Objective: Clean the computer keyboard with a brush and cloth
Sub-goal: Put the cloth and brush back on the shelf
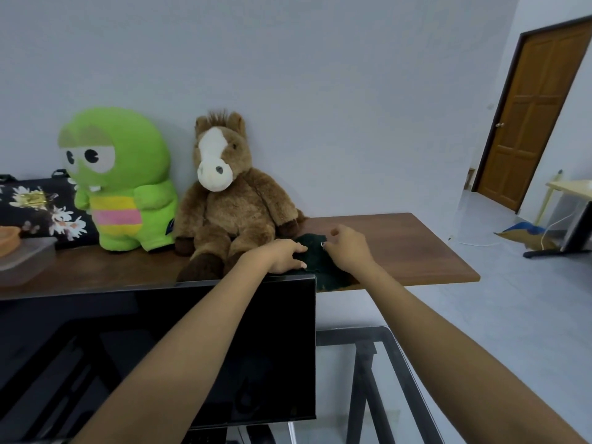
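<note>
The dark green cloth point(315, 261) lies on the brown wooden shelf point(416, 248) behind the black monitor point(160, 347), just beside the brown plush horse point(224, 203). My left hand point(285, 256) rests flat on its near-left part, fingers spread and not closed round anything. My right hand point(347, 248) sits at its right side with fingers curled, seemingly pinching an edge or a small pale tag, though I cannot tell for sure that I have it. If I pull now with only that pinch, I judge the cloth may drag and slip away, or catch on the monitor's top edge; my left forearm crosses that edge and could nudge the screen. A careless sweep might also knock the horse or the green plush point(121, 181) off the shelf. The cloth's lower part is cut off by the monitor. I see no brush, and the keyboard shows only as a dark sliver at the bottom.
</note>
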